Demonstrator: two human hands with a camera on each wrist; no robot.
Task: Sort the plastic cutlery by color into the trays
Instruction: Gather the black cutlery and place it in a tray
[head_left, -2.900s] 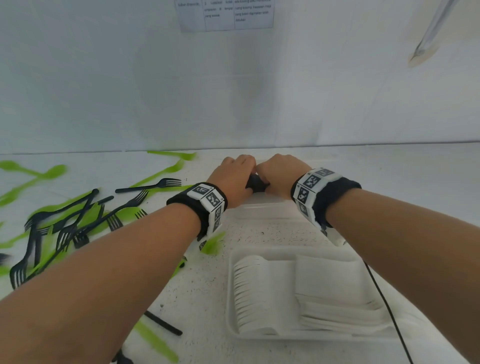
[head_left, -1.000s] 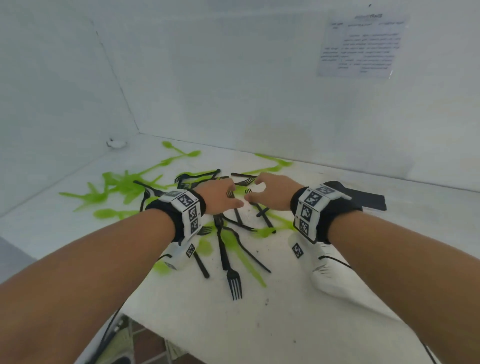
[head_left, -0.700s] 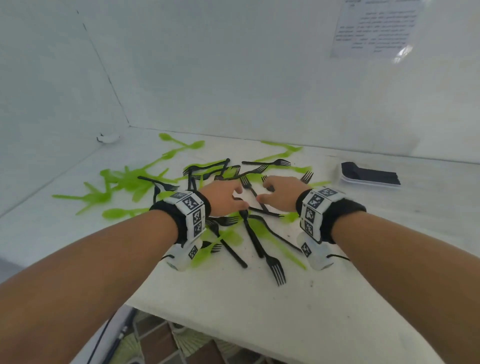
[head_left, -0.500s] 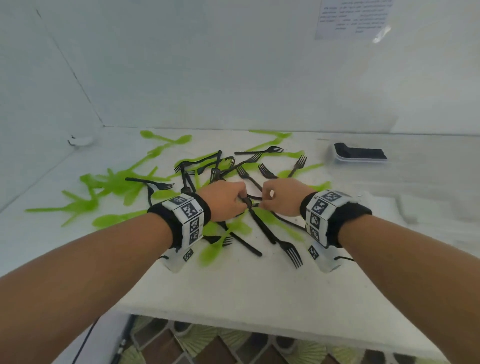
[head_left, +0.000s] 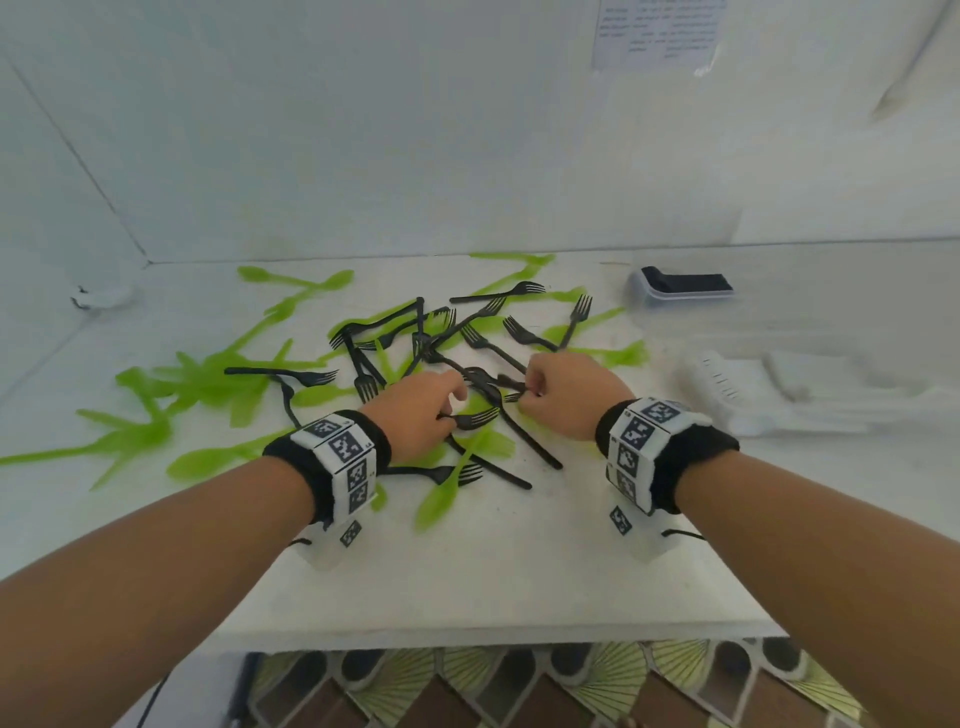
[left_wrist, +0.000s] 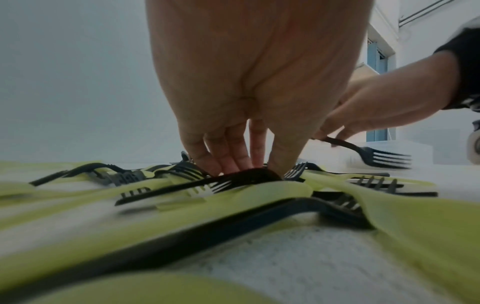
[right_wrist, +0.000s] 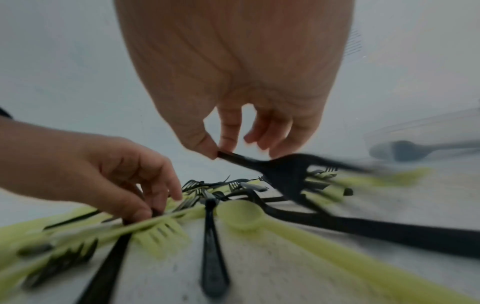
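Right hand (right_wrist: 241, 98) pinching the handle end of one black fork (right_wrist: 283, 170), lifted over the bench (head_left: 493, 571) pile. Left hand (left_wrist: 254, 86) pinching another black fork (left_wrist: 197, 186), lying low. Probably light, thin, a little slippery; best taken at the handle.

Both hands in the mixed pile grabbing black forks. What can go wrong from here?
1. The right hand pinches only the handle tip of a black fork; that thin grip may slip.
2. The left hand works a black fork lying across green cutlery, so a green piece may get dragged along.
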